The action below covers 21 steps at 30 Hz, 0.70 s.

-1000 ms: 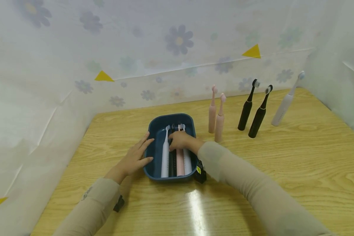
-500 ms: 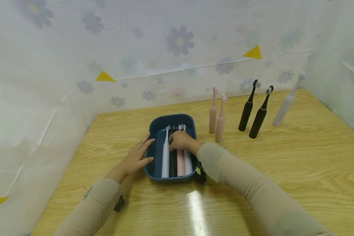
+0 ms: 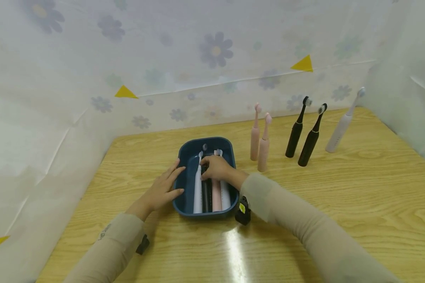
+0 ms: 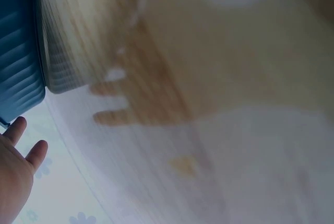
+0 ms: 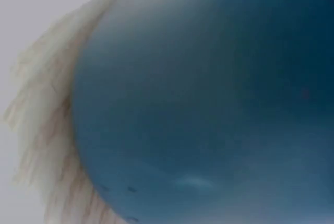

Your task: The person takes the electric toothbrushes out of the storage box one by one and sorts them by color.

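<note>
In the head view, a dark blue box (image 3: 204, 215) holds a row of electric toothbrushes. From left to right lie a white toothbrush (image 3: 198, 194), a black toothbrush (image 3: 207, 196), a pink toothbrush (image 3: 216, 198) and a second white toothbrush (image 3: 225, 196). My right hand (image 3: 217, 169) reaches in over the right side and pinches the black toothbrush near its neck, which the fingers cover. My left hand (image 3: 161, 190) rests on the left rim with fingers spread and fairly straight. The box's ribbed wall (image 4: 18, 41) shows beside my left hand (image 4: 13, 179) in the left wrist view.
On the wooden table (image 3: 340, 204), two pink toothbrushes (image 3: 263, 153) stand right of the box. Further right are two black toothbrushes (image 3: 309, 147) and a white toothbrush (image 3: 339, 131), all upright. A flowered sheet (image 3: 184, 106) hangs behind. The box wall (image 5: 182, 104) fills the right wrist view.
The black toothbrush in my right hand has shifted slightly left, its head now nearer the box's far wall. The right wrist has edged right and turned a little. My left hand stays put.
</note>
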Motion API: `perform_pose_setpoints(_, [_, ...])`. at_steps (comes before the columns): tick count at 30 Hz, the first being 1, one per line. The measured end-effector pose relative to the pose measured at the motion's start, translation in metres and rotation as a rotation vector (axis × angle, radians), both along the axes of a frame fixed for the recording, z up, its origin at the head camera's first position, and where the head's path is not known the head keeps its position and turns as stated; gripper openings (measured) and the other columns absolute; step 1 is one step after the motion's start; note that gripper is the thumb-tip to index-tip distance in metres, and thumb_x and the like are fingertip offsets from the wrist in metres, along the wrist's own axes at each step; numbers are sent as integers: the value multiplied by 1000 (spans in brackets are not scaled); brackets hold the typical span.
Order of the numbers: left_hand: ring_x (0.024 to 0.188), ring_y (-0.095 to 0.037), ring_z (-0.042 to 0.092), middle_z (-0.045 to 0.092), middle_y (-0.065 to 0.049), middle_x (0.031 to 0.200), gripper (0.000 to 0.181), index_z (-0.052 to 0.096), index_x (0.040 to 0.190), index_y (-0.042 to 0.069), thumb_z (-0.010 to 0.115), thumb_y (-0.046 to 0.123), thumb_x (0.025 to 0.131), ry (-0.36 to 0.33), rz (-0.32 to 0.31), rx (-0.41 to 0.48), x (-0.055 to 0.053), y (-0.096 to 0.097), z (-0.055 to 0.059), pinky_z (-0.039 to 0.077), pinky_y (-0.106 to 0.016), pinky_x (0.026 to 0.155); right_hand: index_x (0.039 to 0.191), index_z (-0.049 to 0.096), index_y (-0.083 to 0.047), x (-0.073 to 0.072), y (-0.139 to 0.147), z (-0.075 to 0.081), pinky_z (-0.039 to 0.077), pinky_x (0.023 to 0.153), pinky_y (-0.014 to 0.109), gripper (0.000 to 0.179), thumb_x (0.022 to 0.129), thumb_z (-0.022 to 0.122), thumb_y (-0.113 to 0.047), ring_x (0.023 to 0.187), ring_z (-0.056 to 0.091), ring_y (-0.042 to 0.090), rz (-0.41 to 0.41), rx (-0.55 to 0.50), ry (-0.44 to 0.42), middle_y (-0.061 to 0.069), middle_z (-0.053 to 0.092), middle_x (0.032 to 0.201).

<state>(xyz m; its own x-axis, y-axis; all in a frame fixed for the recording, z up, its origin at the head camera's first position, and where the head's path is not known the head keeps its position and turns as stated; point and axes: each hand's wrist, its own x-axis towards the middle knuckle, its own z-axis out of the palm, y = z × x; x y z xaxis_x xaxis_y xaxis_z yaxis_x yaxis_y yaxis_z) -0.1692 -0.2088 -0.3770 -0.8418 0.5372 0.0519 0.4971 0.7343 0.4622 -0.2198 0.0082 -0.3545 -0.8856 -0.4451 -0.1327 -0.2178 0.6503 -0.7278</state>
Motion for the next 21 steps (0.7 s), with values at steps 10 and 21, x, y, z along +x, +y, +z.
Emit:
perform_pose_setpoints(10, [124, -35, 18, 2, -2, 144, 60, 22, 137, 16, 46, 36, 86, 49, -9, 13, -1, -1, -2, 21, -63, 85, 116, 51, -8, 8, 5, 4, 43, 70, 31, 49, 71, 70, -9, 86, 50, 21, -4, -172, 32, 11, 43, 118])
perform_pose_setpoints(21, [125, -34, 16, 0, -2, 144, 61, 22, 137, 13, 48, 33, 86, 10, 7, -10, 1, 1, 2, 18, -62, 87, 120, 46, -11, 15, 9, 1, 44, 74, 35, 53, 72, 68, -6, 109, 44, 27, -62, -270, 15, 9, 42, 120])
